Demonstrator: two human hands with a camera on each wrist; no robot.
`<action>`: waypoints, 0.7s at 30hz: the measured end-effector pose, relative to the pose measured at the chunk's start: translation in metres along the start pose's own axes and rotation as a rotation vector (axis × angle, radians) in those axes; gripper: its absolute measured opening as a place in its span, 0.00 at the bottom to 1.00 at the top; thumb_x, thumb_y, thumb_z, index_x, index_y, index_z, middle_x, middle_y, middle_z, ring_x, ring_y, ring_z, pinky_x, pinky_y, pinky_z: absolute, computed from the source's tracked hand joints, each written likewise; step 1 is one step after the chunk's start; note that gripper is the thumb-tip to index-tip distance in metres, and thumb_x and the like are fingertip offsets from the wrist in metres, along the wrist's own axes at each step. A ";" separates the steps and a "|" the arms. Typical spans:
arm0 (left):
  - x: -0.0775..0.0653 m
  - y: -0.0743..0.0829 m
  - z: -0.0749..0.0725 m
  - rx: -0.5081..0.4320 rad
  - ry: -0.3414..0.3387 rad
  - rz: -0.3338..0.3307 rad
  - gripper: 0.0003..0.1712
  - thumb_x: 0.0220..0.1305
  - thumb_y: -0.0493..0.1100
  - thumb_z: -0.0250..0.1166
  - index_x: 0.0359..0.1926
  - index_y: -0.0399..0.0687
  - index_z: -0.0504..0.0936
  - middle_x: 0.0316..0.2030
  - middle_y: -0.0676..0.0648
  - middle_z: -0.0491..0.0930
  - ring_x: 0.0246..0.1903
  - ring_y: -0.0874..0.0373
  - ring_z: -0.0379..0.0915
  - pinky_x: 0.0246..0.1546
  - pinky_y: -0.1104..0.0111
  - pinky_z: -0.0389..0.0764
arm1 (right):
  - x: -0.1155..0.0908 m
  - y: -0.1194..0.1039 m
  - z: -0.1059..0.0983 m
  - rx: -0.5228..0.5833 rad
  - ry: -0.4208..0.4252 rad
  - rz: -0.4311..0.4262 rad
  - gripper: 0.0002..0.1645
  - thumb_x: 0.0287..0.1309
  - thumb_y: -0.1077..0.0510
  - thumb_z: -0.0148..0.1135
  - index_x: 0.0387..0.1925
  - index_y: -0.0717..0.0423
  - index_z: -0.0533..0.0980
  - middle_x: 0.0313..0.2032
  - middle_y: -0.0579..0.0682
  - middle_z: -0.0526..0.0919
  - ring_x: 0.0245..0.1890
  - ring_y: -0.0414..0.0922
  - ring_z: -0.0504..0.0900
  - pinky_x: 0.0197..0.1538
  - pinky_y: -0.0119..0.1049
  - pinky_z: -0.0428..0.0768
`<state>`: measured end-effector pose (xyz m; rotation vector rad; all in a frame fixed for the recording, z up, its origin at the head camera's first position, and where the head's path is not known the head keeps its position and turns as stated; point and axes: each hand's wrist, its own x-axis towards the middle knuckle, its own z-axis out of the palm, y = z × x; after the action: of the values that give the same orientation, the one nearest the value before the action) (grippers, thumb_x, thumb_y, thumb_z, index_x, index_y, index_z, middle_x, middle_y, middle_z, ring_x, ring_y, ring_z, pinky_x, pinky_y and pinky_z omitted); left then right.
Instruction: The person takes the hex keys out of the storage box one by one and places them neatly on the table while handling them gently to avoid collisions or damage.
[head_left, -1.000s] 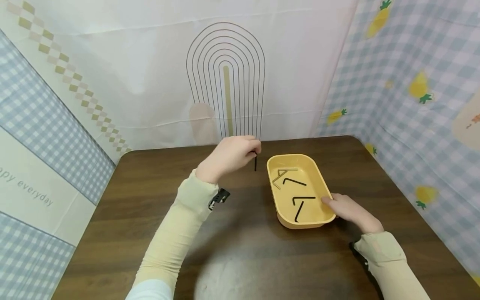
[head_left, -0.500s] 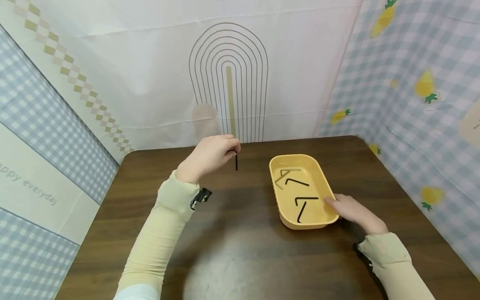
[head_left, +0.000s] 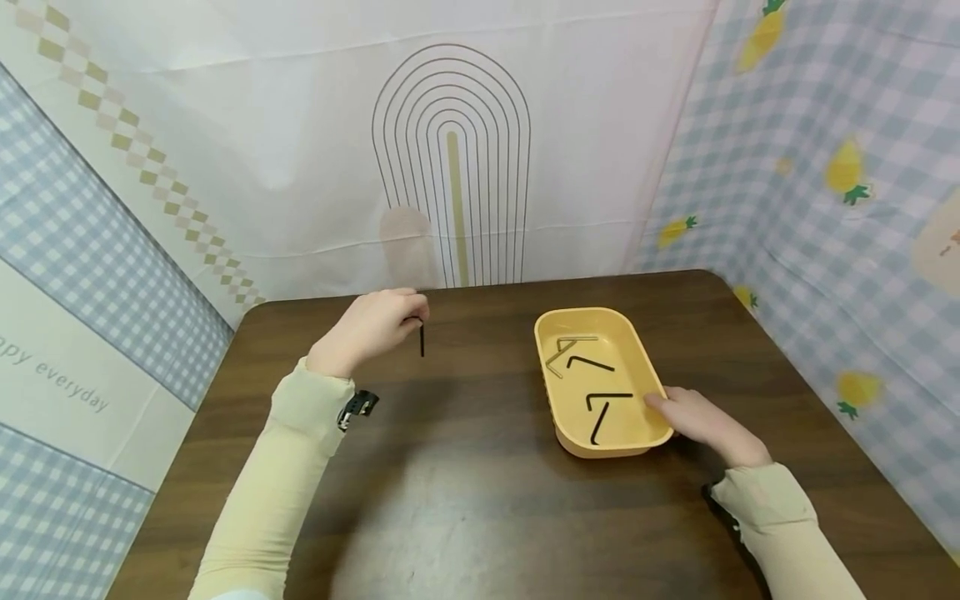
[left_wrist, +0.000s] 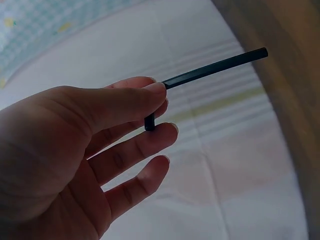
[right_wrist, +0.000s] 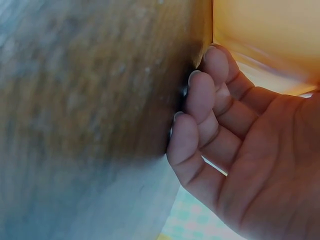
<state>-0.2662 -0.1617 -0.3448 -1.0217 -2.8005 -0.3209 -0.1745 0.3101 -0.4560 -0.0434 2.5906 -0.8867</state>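
My left hand [head_left: 375, 327] is raised over the left back part of the table and pinches a black hex key [left_wrist: 215, 69] near its bend. The long arm of the key points down in the head view, and its short arm [left_wrist: 149, 122] shows between thumb and fingers in the left wrist view. With thumb inside the rim and fingers outside, my right hand [head_left: 705, 423] grips the right side of a yellow plastic basket [head_left: 550, 367]. Inside it lie several hex keys, black ones such as this hex key [head_left: 592, 363] and brass-coloured ones [head_left: 577, 339] near its far end.
The dark wooden table [head_left: 480, 517] spreads around the basket. A white patterned cloth [head_left: 315, 167] hangs behind the table's back edge, and checked cloth [head_left: 840, 250] with pineapple prints hangs along the right.
My left hand has moved leftward away from the basket, carrying the black hex key, and sits slightly lower. The right hand and the basket stay in place.
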 end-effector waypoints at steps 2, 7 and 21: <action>-0.007 -0.009 0.005 0.004 -0.008 -0.013 0.05 0.67 0.35 0.65 0.39 0.51 0.82 0.40 0.53 0.81 0.38 0.54 0.81 0.42 0.55 0.79 | 0.000 0.000 0.000 0.000 0.002 0.002 0.36 0.77 0.41 0.38 0.60 0.71 0.70 0.32 0.52 0.81 0.31 0.45 0.78 0.37 0.41 0.74; -0.022 -0.029 0.015 -0.006 -0.032 -0.055 0.07 0.65 0.33 0.65 0.36 0.51 0.81 0.37 0.52 0.80 0.35 0.54 0.79 0.39 0.55 0.79 | 0.000 0.001 -0.001 0.002 0.005 0.002 0.36 0.77 0.42 0.38 0.60 0.71 0.70 0.32 0.52 0.80 0.31 0.46 0.78 0.37 0.41 0.75; -0.063 -0.045 0.035 -0.038 -0.150 -0.079 0.07 0.63 0.32 0.66 0.35 0.49 0.81 0.32 0.54 0.79 0.31 0.57 0.76 0.35 0.55 0.78 | 0.000 -0.001 0.000 0.016 0.001 0.001 0.33 0.77 0.42 0.39 0.55 0.69 0.73 0.29 0.51 0.80 0.29 0.46 0.77 0.35 0.40 0.74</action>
<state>-0.2499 -0.2257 -0.3983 -0.9826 -2.9857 -0.3204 -0.1749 0.3093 -0.4558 -0.0377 2.5842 -0.9067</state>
